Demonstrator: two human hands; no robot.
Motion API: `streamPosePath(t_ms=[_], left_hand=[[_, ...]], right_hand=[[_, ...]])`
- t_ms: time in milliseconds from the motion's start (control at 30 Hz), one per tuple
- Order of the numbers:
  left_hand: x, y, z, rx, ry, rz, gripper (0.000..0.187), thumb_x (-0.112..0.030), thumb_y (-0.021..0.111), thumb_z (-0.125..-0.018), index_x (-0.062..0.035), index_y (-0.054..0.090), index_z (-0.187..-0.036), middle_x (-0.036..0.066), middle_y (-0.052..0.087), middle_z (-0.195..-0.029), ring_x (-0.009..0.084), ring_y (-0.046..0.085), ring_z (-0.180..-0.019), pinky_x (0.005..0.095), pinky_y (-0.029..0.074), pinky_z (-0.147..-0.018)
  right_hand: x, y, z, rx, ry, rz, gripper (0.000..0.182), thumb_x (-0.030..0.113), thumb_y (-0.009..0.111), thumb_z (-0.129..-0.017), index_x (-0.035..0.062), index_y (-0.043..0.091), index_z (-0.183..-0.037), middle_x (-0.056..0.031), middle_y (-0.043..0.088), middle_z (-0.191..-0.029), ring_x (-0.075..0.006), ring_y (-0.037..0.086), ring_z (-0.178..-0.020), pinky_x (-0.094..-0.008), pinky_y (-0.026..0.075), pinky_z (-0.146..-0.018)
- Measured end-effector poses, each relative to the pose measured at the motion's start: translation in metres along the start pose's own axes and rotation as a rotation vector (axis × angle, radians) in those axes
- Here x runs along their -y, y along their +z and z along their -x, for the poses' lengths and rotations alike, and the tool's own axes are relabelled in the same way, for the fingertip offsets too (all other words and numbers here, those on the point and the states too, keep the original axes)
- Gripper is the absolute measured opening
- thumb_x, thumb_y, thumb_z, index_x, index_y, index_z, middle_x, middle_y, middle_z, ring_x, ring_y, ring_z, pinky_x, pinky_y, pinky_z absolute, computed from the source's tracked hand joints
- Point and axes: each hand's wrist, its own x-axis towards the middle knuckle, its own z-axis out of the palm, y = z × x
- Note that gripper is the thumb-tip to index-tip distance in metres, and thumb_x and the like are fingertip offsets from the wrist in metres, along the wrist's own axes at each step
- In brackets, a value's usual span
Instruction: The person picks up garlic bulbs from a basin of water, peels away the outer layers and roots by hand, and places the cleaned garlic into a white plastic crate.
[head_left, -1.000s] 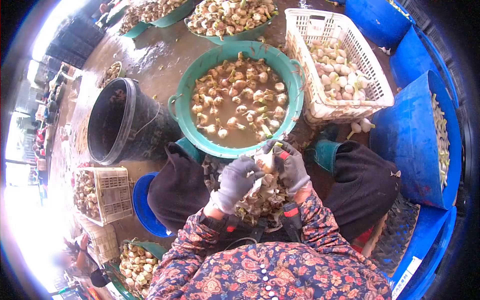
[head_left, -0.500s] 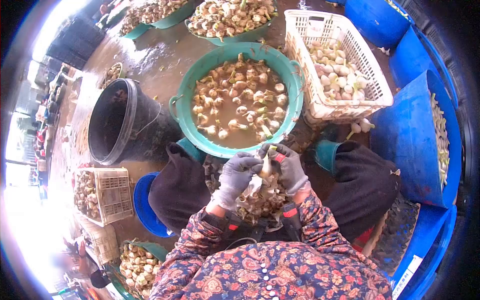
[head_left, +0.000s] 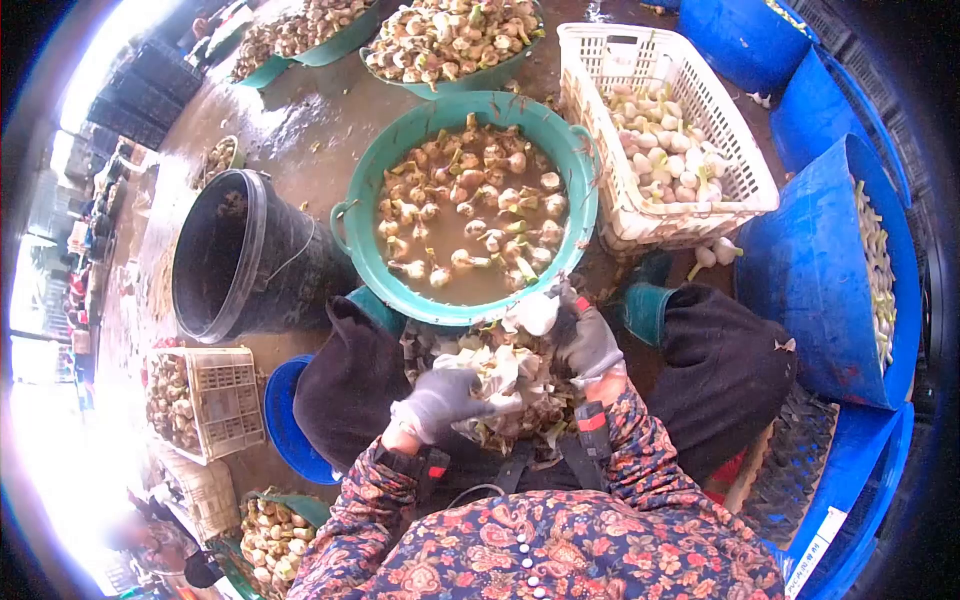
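My right hand (head_left: 590,342), in a grey glove, is closed around a white garlic bulb (head_left: 535,313) at the near rim of the green tub (head_left: 362,262). My left hand (head_left: 438,402), also gloved, is lower and to the left, smeared by motion over a heap of garlic skins (head_left: 520,385) in my lap. A pale scrap of skin lies at its fingertips; whether the fingers grip it cannot be made out. Many unpeeled garlic bulbs (head_left: 470,180) float in the tub's muddy water.
A white crate (head_left: 745,208) of peeled garlic stands right of the tub, with loose bulbs (head_left: 714,257) beside it. A black bucket (head_left: 262,265) leans at left. Blue barrels (head_left: 800,270) line the right side. Crates (head_left: 230,400) and a blue basin (head_left: 290,420) lie at lower left.
Both hands were together on the garlic bulb. My left hand has moved away, down and left to the skins, while my right hand keeps the bulb near the tub rim.
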Motion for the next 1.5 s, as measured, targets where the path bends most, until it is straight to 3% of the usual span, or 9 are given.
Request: streamPosePath(t_ms=[233, 300, 367, 567, 700, 800, 1100, 1233, 1500], left_hand=[[0.052, -0.047, -0.121, -0.555, -0.108, 0.048, 0.057, -0.031, 0.071, -0.066, -0.0071, 0.053, -0.114, 0.016, 0.051, -0.121, 0.0309, 0.048, -0.113, 0.0382, 0.042, -0.090], [0.080, -0.046, -0.172, -0.595, -0.087, 0.058, 0.064, -0.028, 0.074, -0.062, -0.0075, 0.051, -0.117, 0.018, 0.045, -0.127, 0.0325, 0.044, -0.116, 0.0383, 0.040, -0.095], [0.087, -0.048, -0.204, -0.542, -0.141, -0.019, 0.067, -0.029, 0.075, -0.059, -0.0080, 0.050, -0.118, 0.017, 0.043, -0.127, 0.0322, 0.044, -0.116, 0.0379, 0.039, -0.097], [0.083, -0.020, -0.231, -0.384, -0.233, 0.070, 0.071, -0.034, 0.077, -0.057, -0.0056, 0.050, -0.116, 0.017, 0.056, -0.112, 0.0275, 0.057, -0.101, 0.0357, 0.046, -0.087], [0.060, -0.011, -0.197, -0.108, -0.058, 1.218, 0.050, -0.011, 0.074, -0.068, -0.0011, 0.054, -0.113, 0.007, 0.064, -0.091, 0.0105, 0.060, -0.077, 0.0225, 0.050, -0.064], [-0.010, -0.040, -0.126, -0.162, 0.212, 1.016, 0.052, -0.018, 0.073, -0.072, -0.0008, 0.053, -0.117, 0.009, 0.063, -0.097, 0.0101, 0.059, -0.082, 0.0241, 0.050, -0.068], [-0.034, -0.034, -0.074, -0.586, 0.338, 0.262, 0.058, -0.035, 0.079, -0.061, -0.0056, 0.061, -0.107, 0.017, 0.062, -0.101, 0.0275, 0.059, -0.097, 0.0363, 0.046, -0.084], [-0.028, -0.042, -0.051, -0.448, 0.358, 0.602, 0.055, -0.024, 0.078, -0.068, 0.0025, 0.056, -0.111, 0.006, 0.064, -0.091, 0.0079, 0.059, -0.078, 0.0229, 0.049, -0.071], [-0.051, -0.026, -0.033, -0.316, 0.350, 1.074, 0.073, -0.014, 0.077, -0.070, 0.0021, 0.038, -0.129, 0.010, 0.053, -0.118, 0.0165, 0.052, -0.106, 0.0285, 0.044, -0.091]], right_hand=[[-0.015, -0.033, -0.031, -0.327, -0.072, 0.652, 0.017, 0.018, 0.076, -0.073, 0.0086, 0.062, -0.079, 0.0018, 0.060, -0.071, -0.0061, 0.050, -0.055, -0.0228, 0.039, -0.047], [-0.001, -0.095, -0.076, -0.011, -0.241, 0.097, 0.032, 0.021, 0.068, -0.079, 0.0016, 0.058, -0.103, -0.0085, 0.063, -0.092, -0.0148, 0.060, -0.070, -0.0226, 0.049, -0.056], [0.099, 0.051, 0.017, 0.152, -0.274, -0.540, 0.044, 0.035, 0.058, -0.086, -0.0013, 0.052, -0.109, -0.0134, 0.063, -0.099, -0.0220, 0.063, -0.083, -0.0296, 0.055, -0.064], [0.098, 0.026, 0.005, -0.209, -0.458, 0.269, 0.046, 0.050, 0.051, -0.087, 0.0059, 0.057, -0.099, -0.0143, 0.066, -0.093, -0.0239, 0.065, -0.075, -0.0282, 0.053, -0.060], [0.023, 0.016, -0.022, -0.432, -0.490, 1.253, 0.044, 0.050, 0.054, -0.085, 0.0082, 0.064, -0.077, -0.0076, 0.063, -0.076, -0.0214, 0.060, -0.066, -0.0333, 0.048, -0.059], [-0.007, 0.022, -0.023, -0.451, -0.393, 1.519, 0.042, 0.049, 0.059, -0.081, 0.0081, 0.068, -0.080, -0.0139, 0.065, -0.076, -0.0283, 0.062, -0.068, -0.0374, 0.048, -0.062], [0.000, 0.029, 0.009, -0.309, -0.300, 1.233, 0.041, 0.043, 0.062, -0.080, 0.0037, 0.063, -0.069, -0.0105, 0.056, -0.057, -0.0154, 0.053, -0.055, -0.0315, 0.043, -0.054], [-0.002, 0.015, 0.010, -0.038, -0.266, 0.963, 0.027, 0.028, 0.053, -0.087, 0.0023, 0.061, -0.080, -0.0048, 0.057, -0.065, -0.0149, 0.053, -0.056, -0.0278, 0.044, -0.053], [-0.012, 0.019, 0.026, 0.158, 0.249, 0.254, 0.058, 0.057, 0.037, -0.089, 0.0092, 0.050, -0.118, -0.0072, 0.062, -0.094, -0.0179, 0.062, -0.074, -0.0320, 0.053, -0.059]])
